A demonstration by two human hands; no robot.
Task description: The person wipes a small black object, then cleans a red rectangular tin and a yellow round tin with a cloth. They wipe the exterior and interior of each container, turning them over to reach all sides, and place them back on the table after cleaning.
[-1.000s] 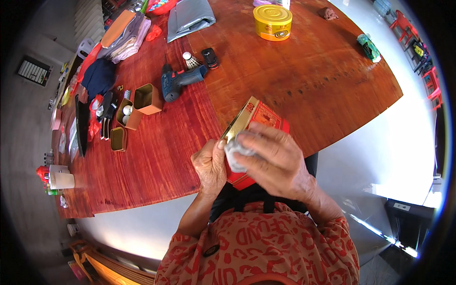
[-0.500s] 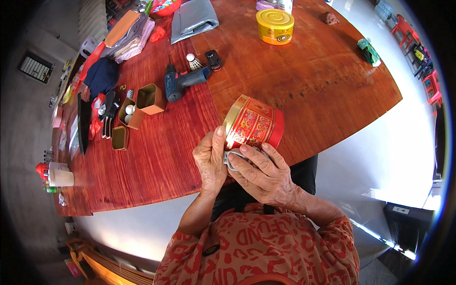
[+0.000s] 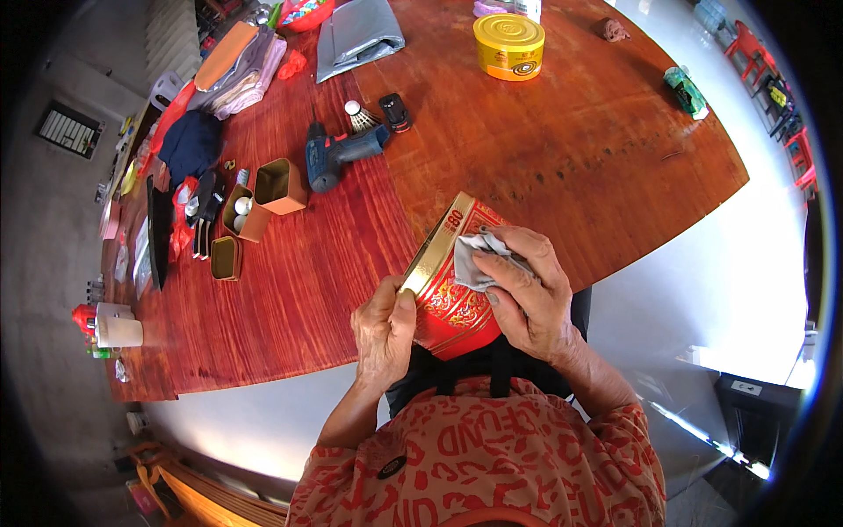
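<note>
The person stands at the near edge of a reddish wooden table (image 3: 544, 149), holding a red and gold tin (image 3: 452, 290) tilted up in front of the chest, between both hands. The left hand (image 3: 384, 332) grips the tin's lower gold rim, thumb on top and fingers curled underneath it. The right hand (image 3: 527, 294) lies over the tin's red side, its fingers bent and pressing a crumpled grey cloth (image 3: 474, 261) flat against the metal; the cloth sits just under the fingertips, close to the gold rim.

Beyond the left hand, well apart from it, a blue cordless drill (image 3: 338, 154) lies on the tabletop with a shuttlecock (image 3: 356, 114) just beside it. Further to the left of that hand stand small open gold boxes (image 3: 263, 198). Far ahead of the right hand sits a round yellow tin (image 3: 508, 46), and off to its right, near the table edge, a small green packet (image 3: 686, 90). A folded grey cloth bag (image 3: 356, 35) lies at the far side.
</note>
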